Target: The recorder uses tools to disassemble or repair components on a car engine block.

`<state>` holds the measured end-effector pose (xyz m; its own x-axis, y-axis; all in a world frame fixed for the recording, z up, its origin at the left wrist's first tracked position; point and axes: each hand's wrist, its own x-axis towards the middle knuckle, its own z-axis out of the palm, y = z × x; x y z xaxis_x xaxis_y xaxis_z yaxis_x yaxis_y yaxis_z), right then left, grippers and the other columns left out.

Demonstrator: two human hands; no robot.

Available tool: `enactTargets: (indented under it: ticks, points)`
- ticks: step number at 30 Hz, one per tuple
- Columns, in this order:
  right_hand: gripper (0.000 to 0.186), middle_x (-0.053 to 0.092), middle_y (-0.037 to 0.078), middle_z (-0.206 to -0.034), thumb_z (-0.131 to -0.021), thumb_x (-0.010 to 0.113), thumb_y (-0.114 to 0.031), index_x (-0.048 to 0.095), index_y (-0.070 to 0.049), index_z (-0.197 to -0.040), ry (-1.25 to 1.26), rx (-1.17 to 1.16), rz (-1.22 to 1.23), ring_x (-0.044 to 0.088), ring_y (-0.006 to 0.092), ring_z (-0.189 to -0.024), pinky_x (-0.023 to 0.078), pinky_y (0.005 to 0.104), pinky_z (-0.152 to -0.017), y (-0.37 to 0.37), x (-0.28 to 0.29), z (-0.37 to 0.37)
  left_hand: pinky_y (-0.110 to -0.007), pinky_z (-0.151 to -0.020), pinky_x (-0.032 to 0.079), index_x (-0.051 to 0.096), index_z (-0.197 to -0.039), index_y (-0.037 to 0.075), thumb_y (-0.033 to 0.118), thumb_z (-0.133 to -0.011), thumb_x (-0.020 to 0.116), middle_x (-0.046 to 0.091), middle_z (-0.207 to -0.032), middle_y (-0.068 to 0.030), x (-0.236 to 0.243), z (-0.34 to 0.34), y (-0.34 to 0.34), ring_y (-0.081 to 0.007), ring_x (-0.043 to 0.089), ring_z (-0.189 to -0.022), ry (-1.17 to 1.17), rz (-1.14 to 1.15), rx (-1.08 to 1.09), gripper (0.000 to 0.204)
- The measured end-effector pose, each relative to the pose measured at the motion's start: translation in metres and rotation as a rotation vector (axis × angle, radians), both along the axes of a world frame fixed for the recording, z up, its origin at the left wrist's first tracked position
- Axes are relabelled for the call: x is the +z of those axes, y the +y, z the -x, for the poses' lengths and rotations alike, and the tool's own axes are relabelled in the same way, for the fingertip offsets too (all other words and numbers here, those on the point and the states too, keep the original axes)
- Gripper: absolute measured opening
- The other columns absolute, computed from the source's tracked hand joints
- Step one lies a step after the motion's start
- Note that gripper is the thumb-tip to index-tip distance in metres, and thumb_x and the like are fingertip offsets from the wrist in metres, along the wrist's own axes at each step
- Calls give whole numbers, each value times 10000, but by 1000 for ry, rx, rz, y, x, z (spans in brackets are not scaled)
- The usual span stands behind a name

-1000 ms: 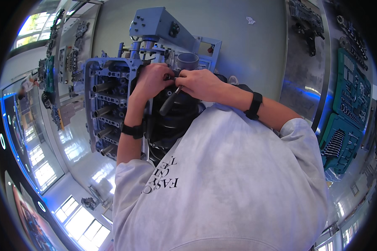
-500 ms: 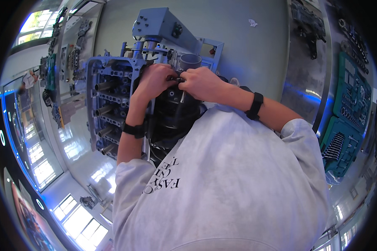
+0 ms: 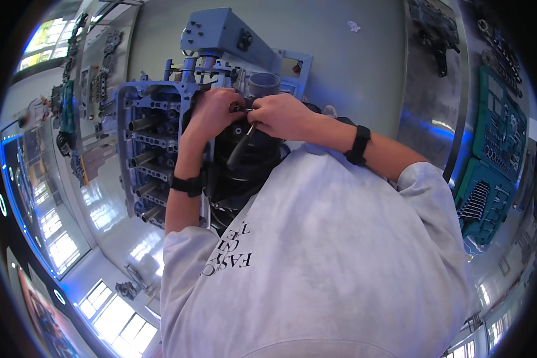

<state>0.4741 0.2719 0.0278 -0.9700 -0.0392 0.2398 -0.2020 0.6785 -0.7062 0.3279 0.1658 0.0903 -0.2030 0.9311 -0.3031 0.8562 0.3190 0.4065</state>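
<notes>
My left hand point(image 3: 213, 113) is closed at the top of the engine, its fingertips pinched round a small dark piece point(image 3: 240, 108) that I cannot make out. Right beside it, my right hand point(image 3: 280, 114) grips the head end of a ratchet wrench point(image 3: 240, 150). The wrench's black handle hangs down and slightly left over the dark engine parts; its head is hidden by my fingers. The two hands nearly meet. Below and left of them lies the engine block point(image 3: 155, 138), a grey metal frame with several round tubes in a column.
A blue-grey engine stand point(image 3: 221, 34) rises behind the engine, with a grey round pipe opening point(image 3: 265, 82) close to my hands. On the right bench rests an open green tool case point(image 3: 483, 179) with wrenches and sockets. Metal parts point(image 3: 435, 45) lie on the far right bench.
The ratchet wrench's black handle has swung into clear view below my right hand. Both hands stay close together at the same spot, and the whole view has shifted slightly.
</notes>
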Motion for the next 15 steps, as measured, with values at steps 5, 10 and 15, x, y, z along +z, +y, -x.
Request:
enactTargets:
  ticks: [5,10,15]
  points:
    - [97,527,60,-775,-728,602,-128,600,-109,-824,-54,28,-68,577,241,-768,470,358,-630,0,-3,0,-337,-586,451,648,-753,46,98,-591,682,558,-667,-84,0,-1,0,-248,570,-652,48,6,11,174]
    - [132,530,64,-780,-695,610,-85,602,-105,-826,3,19,-54,577,242,-786,476,359,-644,0,-3,0,-341,-588,449,648,-756,45,99,-591,683,555,-658,-85,1,-1,0,-252,567,-646,16,25,7,177]
    - [144,537,68,-799,-682,614,-75,588,-84,-823,3,43,-104,577,250,-802,478,361,-660,2,-3,-1,-345,-584,447,655,-762,47,104,-591,683,550,-649,-87,0,-1,0,-258,563,-639,8,7,-8,183]
